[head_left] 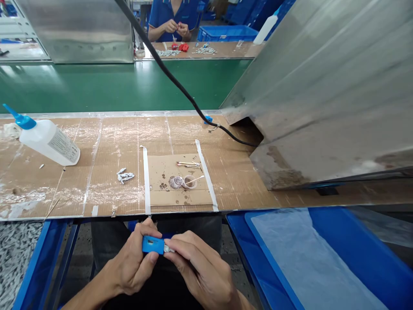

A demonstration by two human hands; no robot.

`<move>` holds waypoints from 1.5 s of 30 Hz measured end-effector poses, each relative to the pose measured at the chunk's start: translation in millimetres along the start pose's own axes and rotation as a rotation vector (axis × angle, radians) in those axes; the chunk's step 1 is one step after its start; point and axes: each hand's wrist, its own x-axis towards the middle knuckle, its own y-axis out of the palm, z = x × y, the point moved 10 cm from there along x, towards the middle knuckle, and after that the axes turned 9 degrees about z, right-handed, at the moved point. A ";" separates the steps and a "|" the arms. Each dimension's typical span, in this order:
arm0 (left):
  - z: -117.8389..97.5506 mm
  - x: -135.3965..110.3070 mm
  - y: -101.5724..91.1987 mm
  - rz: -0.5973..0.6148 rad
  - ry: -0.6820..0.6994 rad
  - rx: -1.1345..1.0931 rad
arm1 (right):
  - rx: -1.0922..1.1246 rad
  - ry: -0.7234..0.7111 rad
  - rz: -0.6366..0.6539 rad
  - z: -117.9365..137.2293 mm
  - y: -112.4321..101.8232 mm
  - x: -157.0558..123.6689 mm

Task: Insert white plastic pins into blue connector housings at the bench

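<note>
Below the table's front edge, my left hand is closed around a small blue plastic block. My right hand pinches a small silvery metal piece at the block's right end. Both hands are held over my lap. On the cardboard-covered table above them lies a taped cardboard patch with a small clear glue cap, a cotton swab and thin sticks.
A white squeeze bottle with a blue nozzle lies at the left. A few small white parts sit near the patch. A big metal housing fills the right, a black cable runs to it. Blue bins flank me. Another person works opposite, past the green conveyor.
</note>
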 end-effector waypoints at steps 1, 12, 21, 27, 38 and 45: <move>-1.5 1.9 -0.1 0.011 0.019 0.001 | -0.006 -0.004 0.011 0.1 -1.5 1.3; -11.5 3.0 5.1 0.019 0.204 0.005 | -0.377 -0.147 0.262 20.0 3.7 9.6; -25.8 5.3 0.1 0.058 0.130 0.286 | -0.306 -0.105 0.293 18.6 8.9 0.4; -26.5 2.5 11.2 0.308 -0.044 0.289 | 0.029 0.042 0.447 0.5 23.2 -14.1; -7.7 -13.0 29.1 0.338 -0.183 0.357 | -0.130 0.057 0.319 0.6 33.6 -29.1; -10.6 -16.7 31.2 0.360 -0.132 0.112 | 0.163 0.031 0.365 -0.2 28.1 -23.6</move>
